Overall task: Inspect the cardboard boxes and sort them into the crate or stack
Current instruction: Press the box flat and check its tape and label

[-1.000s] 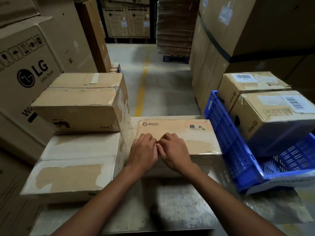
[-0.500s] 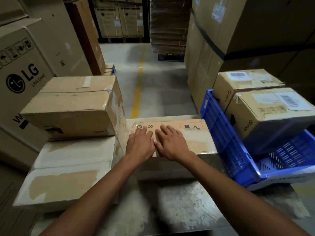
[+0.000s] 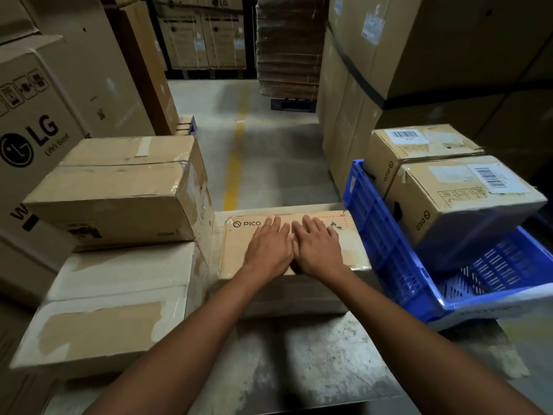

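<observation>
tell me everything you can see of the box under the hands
The box is brown cardboard, low and lying flat on the metal table between the stack of boxes on its left and the blue crate on its right. Its top reads PICO beside a round logo at the far left corner; a red dashed frame marks the far right corner. The left hand and right hand rest flat on top, side by side, fingers straight. Contact with the crate is unclear.

Both bare forearms reach forward, converging. Left hand and right hand lie palm-down side by side, fingers straight and slightly spread, inner edges touching. Wrists level, nothing gripped.
</observation>
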A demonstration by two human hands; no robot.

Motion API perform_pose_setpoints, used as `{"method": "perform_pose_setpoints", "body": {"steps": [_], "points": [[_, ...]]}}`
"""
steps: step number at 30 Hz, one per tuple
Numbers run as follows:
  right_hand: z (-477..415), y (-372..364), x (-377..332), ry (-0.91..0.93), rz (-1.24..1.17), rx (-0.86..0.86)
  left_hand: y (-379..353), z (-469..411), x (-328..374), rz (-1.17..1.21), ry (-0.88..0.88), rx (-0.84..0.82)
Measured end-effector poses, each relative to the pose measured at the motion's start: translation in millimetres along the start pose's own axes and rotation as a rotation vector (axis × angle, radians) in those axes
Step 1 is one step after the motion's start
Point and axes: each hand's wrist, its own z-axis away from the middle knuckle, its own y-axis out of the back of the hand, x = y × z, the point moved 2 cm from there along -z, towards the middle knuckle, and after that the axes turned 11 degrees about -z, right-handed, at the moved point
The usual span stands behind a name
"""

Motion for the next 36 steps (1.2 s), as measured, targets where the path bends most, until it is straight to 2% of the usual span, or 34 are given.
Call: {"method": "perform_pose_setpoints", "body": {"steps": [4,12,15,17,22,28,33,36], "points": [[7,10,-3,-0.012,-0.01,-0.003,7,15,4,0.034,-0.029,0.022],[65,7,1,0.02,-0.076,0.17,-6,69,22,0.176,-0.11,0.216],[71,-7,5,0.034,-0.1,0.252,-9,71,26,0.153,-0.096,0.167],[68,-8,3,0.035,-0.105,0.239,-2,64,26,0.128,-0.086,0.095],[77,0,14,0.078,-0.124,0.261,6,64,33,0.051,-0.114,0.091],[88,11,46,-0.115,-0.123,0.265,7,57,65,0.115,-0.222,0.092],[94,12,51,-0.147,-0.151,0.168,-3,51,85,0.068,-0.186,0.086],[85,18,47,-0.146,-0.091,0.203,-1,46,83,0.063,-0.186,0.092]]}}
